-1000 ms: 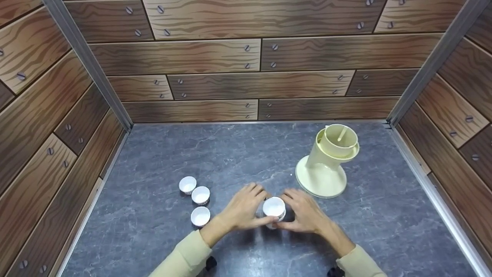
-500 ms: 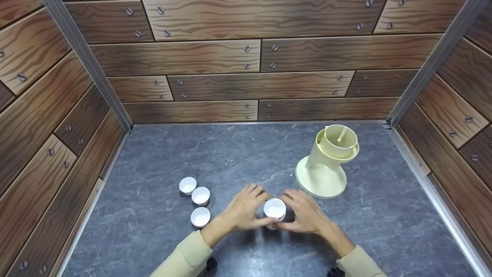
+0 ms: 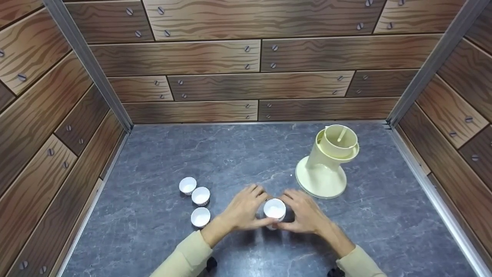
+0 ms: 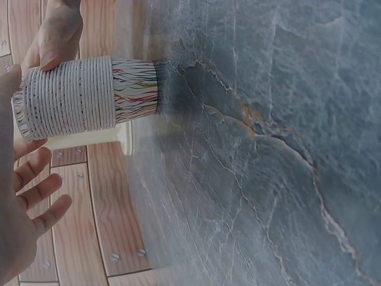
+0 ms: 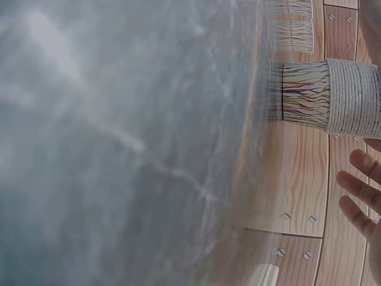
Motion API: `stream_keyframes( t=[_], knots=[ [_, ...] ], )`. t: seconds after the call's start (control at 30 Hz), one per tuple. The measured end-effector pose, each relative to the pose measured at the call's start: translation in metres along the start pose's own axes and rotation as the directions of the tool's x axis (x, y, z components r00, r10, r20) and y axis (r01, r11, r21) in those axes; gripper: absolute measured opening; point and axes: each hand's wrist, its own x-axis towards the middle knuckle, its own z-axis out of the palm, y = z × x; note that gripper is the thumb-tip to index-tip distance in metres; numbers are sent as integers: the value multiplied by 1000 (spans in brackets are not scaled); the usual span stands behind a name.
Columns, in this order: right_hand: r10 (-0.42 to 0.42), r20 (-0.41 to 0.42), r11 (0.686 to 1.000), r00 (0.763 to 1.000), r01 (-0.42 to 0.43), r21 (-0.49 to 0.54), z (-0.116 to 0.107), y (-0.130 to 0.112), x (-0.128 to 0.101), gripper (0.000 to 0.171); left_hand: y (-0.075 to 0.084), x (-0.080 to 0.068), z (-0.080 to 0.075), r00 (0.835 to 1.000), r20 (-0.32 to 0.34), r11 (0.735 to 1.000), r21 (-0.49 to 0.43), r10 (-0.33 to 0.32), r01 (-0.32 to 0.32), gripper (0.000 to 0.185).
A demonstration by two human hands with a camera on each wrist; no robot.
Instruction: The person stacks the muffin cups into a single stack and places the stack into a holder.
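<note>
An upright stack of nested paper cups stands between the two hands in the head view, white inside. In the left wrist view the cup stack shows many close rims and a multicoloured line pattern on the lowest cup, its base down at the tabletop. My left hand holds the stack from the left, thumb across the near side. My right hand holds it from the right, the thumbs meeting in front. The other fingers of the right hand spread away from the cups in the right wrist view.
Three single paper cups stand upright left of the left hand. A pale yellow cup dispenser with a round base and an open tube on top stands at the back right. Wood-patterned walls enclose the grey marbled tabletop.
The top of the cup stack has shifted very slightly toward the person since a second ago and now sits straighter. Both hands keep their hold in nearly the same place.
</note>
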Motion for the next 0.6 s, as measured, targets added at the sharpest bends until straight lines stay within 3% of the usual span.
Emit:
stream_keyframes(
  t=[0.6],
  knots=[
    [-5, 8, 1000, 1000, 5, 18, -1, 0, 0, 60, 1, -3, 4, 1000, 22, 1000, -6, -7, 8, 59]
  ],
)
